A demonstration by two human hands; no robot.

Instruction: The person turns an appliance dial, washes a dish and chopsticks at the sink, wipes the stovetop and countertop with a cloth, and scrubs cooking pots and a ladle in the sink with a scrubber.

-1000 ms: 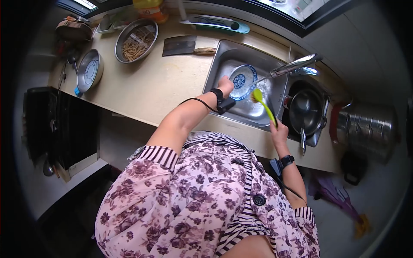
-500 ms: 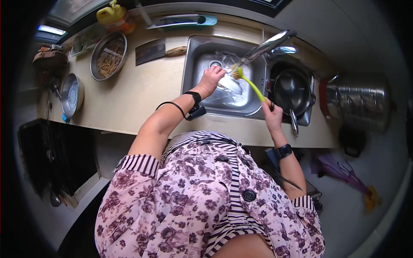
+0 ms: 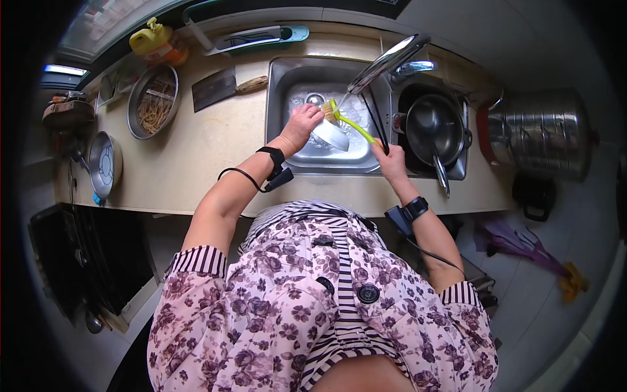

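My left hand [image 3: 304, 122] grips a white bowl [image 3: 332, 136] by its rim, holding it tilted over the sink [image 3: 294, 66]. In my right hand [image 3: 390, 160] is the handle of a bright green dish brush [image 3: 356, 127]. The brush's bristles touch the bowl near my left fingertips. Just above them is the spout of the chrome faucet [image 3: 385, 63], with water in the basin below. A dark strap or cord hangs from the brush handle's end by my right hand.
Right of the basin, a dark wok [image 3: 434, 127] sits in the smaller sink. To the left lie a cleaver [image 3: 219, 90], a metal bowl of brown strips [image 3: 153, 102] and another metal bowl [image 3: 105, 163]. A yellow bottle [image 3: 155, 42] stands at the back; a large clear jug [image 3: 542, 134] is far right.
The bowl has turned so its round side shows more. The brush and right hand have shifted left and the brush handle lies flatter. The whole view has moved slightly.
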